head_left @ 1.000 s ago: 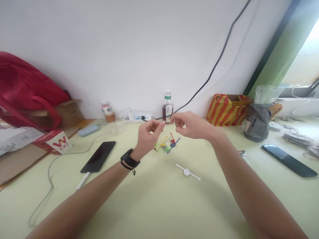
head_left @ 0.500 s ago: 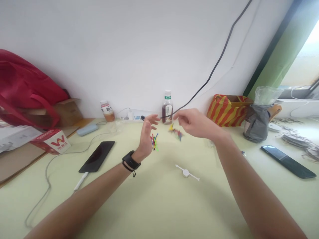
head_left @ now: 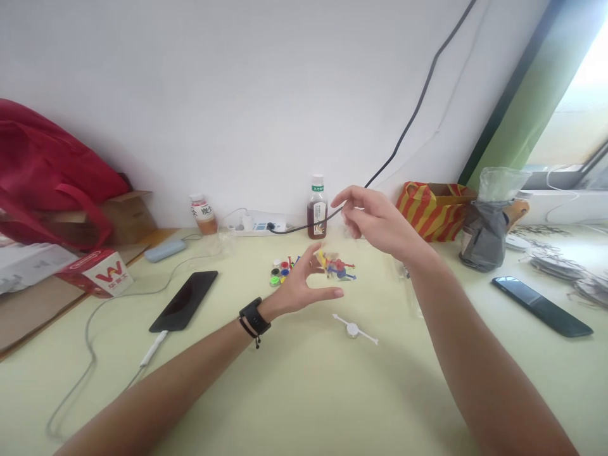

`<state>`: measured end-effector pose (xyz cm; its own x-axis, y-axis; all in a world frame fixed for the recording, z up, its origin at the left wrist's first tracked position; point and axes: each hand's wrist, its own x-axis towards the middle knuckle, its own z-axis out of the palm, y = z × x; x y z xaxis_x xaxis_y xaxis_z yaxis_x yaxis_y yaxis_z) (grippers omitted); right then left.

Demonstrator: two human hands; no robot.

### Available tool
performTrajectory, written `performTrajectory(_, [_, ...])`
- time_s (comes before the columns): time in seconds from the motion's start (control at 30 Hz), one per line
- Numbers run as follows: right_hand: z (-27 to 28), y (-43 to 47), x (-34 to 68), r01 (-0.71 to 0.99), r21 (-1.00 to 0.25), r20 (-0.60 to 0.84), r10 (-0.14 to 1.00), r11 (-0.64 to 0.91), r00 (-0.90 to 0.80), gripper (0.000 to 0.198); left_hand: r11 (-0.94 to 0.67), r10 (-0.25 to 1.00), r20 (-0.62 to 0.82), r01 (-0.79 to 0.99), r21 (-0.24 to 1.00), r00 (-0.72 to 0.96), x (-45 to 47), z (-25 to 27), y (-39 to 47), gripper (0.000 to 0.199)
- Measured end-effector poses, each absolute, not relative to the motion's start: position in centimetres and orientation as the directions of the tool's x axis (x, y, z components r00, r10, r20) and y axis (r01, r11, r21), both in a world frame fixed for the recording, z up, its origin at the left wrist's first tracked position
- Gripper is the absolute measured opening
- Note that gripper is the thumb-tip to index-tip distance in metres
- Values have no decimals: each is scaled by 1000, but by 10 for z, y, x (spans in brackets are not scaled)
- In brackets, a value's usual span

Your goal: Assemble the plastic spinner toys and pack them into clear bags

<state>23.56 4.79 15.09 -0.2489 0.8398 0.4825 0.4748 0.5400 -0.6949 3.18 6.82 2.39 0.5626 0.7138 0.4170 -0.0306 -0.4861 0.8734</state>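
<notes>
Raised over the table, my right hand (head_left: 375, 221) has curled fingers that appear to pinch the top of a clear plastic bag, whose film is hard to see. Yellow, red and blue arrow-shaped plastic spinners (head_left: 339, 267) hang below it, seemingly inside the bag. My left hand (head_left: 301, 285) is open beside them, thumb stretched apart from the fingers, holding nothing. Behind that hand lie small coloured round discs (head_left: 275, 273) and more coloured arrow pieces (head_left: 291, 261), partly hidden. A white spinner on a round base (head_left: 352, 330) rests on the table nearer to me.
Phones (head_left: 184, 300) (head_left: 541, 305) lie at both sides. Along the wall stand a dark drink bottle (head_left: 317, 209), a power strip (head_left: 261, 223), another bottle (head_left: 204, 215) and a striped bag (head_left: 430, 209). A black cable (head_left: 418, 114) hangs behind my right hand. A red-white box (head_left: 97, 272) sits left.
My left hand has turned and spread its thumb, moving right toward the hanging spinners and uncovering the discs. My right hand has risen slightly; the spinners, blurred before, now look clearer.
</notes>
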Motion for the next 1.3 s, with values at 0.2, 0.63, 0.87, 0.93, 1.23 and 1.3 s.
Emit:
performTrajectory(0.2, [122, 52, 248, 459, -801, 349, 923, 384, -163, 28, -294, 750, 133, 147, 944, 648, 22, 25, 66, 35])
performTrajectory(0.63, [26, -9, 257, 681, -626, 10, 878, 379, -478, 16, -381, 818, 255, 154, 911, 516, 3, -18, 53, 40])
performTrajectory(0.87, [15, -12, 252, 660, -611, 65, 858, 438, -510, 11, -310, 853, 212, 136, 941, 477, 1, -19, 53, 46])
performTrajectory(0.93, [13, -12, 253, 645, -631, 100, 869, 432, -485, 9, -266, 840, 150, 153, 952, 522, 1, -20, 53, 42])
performTrajectory(1.23, [49, -14, 248, 318, -854, 277, 877, 412, -391, 18, -260, 850, 148, 158, 953, 505, 2, -24, 52, 40])
performTrajectory(1.3, [69, -11, 247, 298, -837, 361, 873, 458, -327, 19, -256, 849, 152, 143, 956, 507, 1, -24, 52, 39])
